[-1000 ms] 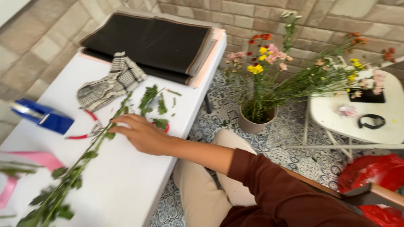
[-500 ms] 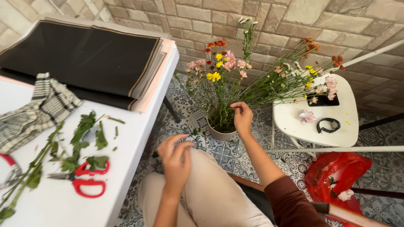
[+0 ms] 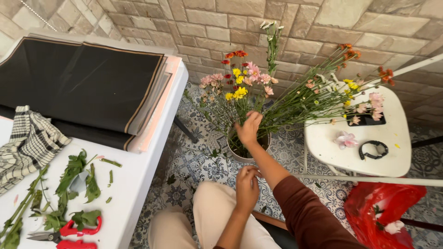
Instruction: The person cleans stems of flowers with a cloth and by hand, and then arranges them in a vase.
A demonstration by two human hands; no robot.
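— Where are the hands? The right hand (image 3: 249,128) reaches into the flowers (image 3: 258,92) that stand in a pot (image 3: 240,154) on the tiled floor (image 3: 184,161), between the white table (image 3: 138,184) and the small white side table (image 3: 397,152). Its fingers are closing among the stems, though whether one is actually pinched cannot be told.

— And the other? The left hand (image 3: 248,186) rests loosely curled on the person's knee, holding nothing.

— How would those stems handle? Light, thin and springy, by the look of them, with fragile blooms; best taken low on the stalk, clear of the petals.

— What has changed? Half a second back the left hand hovered open above the lap; now it has settled, and the right has dropped from the blooms to the stems. The red scissors (image 3: 69,233) lie untouched among the cut leaves (image 3: 74,180).
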